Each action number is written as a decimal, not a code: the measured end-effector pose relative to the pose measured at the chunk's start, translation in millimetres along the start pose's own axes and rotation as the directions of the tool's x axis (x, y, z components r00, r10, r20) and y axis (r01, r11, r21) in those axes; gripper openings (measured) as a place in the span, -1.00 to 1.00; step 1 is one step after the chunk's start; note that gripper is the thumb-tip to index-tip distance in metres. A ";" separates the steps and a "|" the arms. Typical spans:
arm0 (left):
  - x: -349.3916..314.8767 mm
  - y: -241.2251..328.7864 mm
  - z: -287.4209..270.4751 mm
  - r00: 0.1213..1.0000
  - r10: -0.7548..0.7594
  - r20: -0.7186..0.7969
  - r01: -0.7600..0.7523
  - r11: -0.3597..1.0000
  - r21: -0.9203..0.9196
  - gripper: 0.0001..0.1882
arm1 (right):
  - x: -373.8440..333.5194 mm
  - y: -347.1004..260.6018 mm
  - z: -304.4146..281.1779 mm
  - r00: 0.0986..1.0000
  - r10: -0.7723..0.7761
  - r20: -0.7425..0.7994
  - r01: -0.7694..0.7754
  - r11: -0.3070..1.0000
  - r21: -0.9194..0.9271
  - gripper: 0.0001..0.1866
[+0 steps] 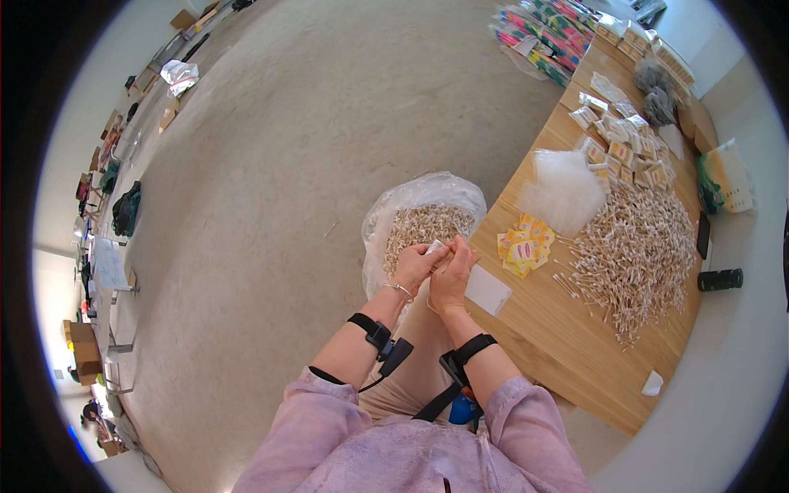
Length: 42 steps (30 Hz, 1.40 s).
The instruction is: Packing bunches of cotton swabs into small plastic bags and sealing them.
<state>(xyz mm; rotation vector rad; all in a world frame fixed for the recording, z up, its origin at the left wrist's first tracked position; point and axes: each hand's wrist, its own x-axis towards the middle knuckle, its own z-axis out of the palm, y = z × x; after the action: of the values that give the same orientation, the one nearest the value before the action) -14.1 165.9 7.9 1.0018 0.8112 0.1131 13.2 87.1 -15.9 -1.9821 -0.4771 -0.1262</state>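
My left hand [415,266] and my right hand [451,278] meet above my lap, fingers pinched together. Between them is a small whitish packet [435,246]; its contents are too small to make out. Just beyond my hands, a large clear plastic bag [377,224] stands open, full of loose cotton swabs [431,220]. To the right on the wooden table lie yellow printed cards [525,245], a stack of clear plastic sleeves [564,194] and a wide heap of cotton swabs [639,255]. A white card [487,291] rests at the table's near left edge.
The wooden table [559,337] has its edge beside my right arm. Farther back on it lie several filled packets [629,149] and grey bundles [655,90]. A black cylinder [720,280] is at the right. Colourful plastic-wrapped bundles [546,37] sit beyond the table's far left edge.
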 end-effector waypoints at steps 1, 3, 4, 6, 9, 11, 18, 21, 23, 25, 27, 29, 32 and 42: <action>0.0 5.1 0.1 0.999 -0.046 -0.012 0.046 0.997 0.068 -0.80 | -0.4 0.7 -1.1 0.999 0.021 0.037 -0.021 1.000 0.008 -0.59; 4.8 9.7 -0.7 0.995 -0.092 -0.023 0.095 0.986 0.136 -0.79 | -0.6 2.4 -1.8 0.997 0.044 0.071 -0.045 0.999 0.011 -0.58; 9.0 8.6 -4.2 0.998 -0.051 -0.035 0.056 0.988 0.146 -0.79 | -0.9 -1.4 -0.9 0.999 -0.006 0.053 0.005 1.000 0.022 -0.59; 13.3 2.1 -8.4 0.999 -0.011 -0.048 0.019 0.987 0.160 -0.79 | -2.0 -6.8 -0.2 0.998 -0.054 0.034 0.052 0.998 0.034 -0.60; 14.0 -4.1 -7.6 1.000 -0.007 -0.005 0.008 0.981 0.195 -0.78 | -0.6 -5.7 1.3 0.999 -0.045 -0.012 0.045 0.999 -0.017 -0.60; 10.5 -2.3 -6.6 0.998 -0.037 0.057 0.028 0.987 0.156 -0.79 | -1.2 -5.7 -1.4 0.999 0.024 0.044 -0.024 1.000 0.017 -0.60; 14.0 -0.4 -12.6 0.992 0.016 0.122 -0.035 0.988 0.149 -0.82 | -3.5 -11.1 7.5 0.994 0.106 0.035 -0.107 0.994 0.035 -0.50; 25.7 0.9 -28.7 0.990 0.019 0.142 -0.050 0.974 0.221 -0.82 | -2.8 -20.9 13.1 0.995 0.072 0.062 -0.076 0.995 0.061 -0.44; 33.7 0.5 -37.2 0.988 0.053 0.146 -0.082 0.975 0.204 -0.84 | -3.2 -26.3 18.0 0.997 -0.010 0.077 0.015 0.998 -0.056 -0.37; 32.4 6.0 -43.6 0.990 0.101 0.101 -0.118 0.976 0.183 -0.85 | -1.3 -32.7 25.4 0.996 -0.021 0.084 0.023 0.999 -0.026 -0.40; 27.0 20.7 -46.8 0.987 0.151 0.061 -0.159 0.974 0.160 -0.86 | 4.5 -36.9 30.5 0.996 -0.036 0.087 0.036 0.999 -0.001 -0.43; 14.3 41.4 -59.8 0.942 0.336 -0.005 -0.333 0.936 0.112 -0.82 | 9.0 -47.8 35.4 0.993 -0.119 -0.026 0.121 0.976 0.179 -0.44; -13.3 63.9 -54.1 0.938 0.343 0.041 -0.346 0.933 0.100 -0.76 | 19.7 -40.9 24.5 0.987 0.162 -0.005 -0.152 0.933 0.327 -0.45; -66.7 26.8 39.1 0.886 0.460 0.060 -0.452 0.885 -0.111 -0.73 | 35.6 -47.3 -70.8 0.880 0.285 0.379 -0.443 0.780 0.442 -0.18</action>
<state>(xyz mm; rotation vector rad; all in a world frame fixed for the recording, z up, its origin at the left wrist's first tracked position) -28.7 124.1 76.8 1.0858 0.4731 0.5079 36.1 52.0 66.3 -1.5158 -0.2569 0.5101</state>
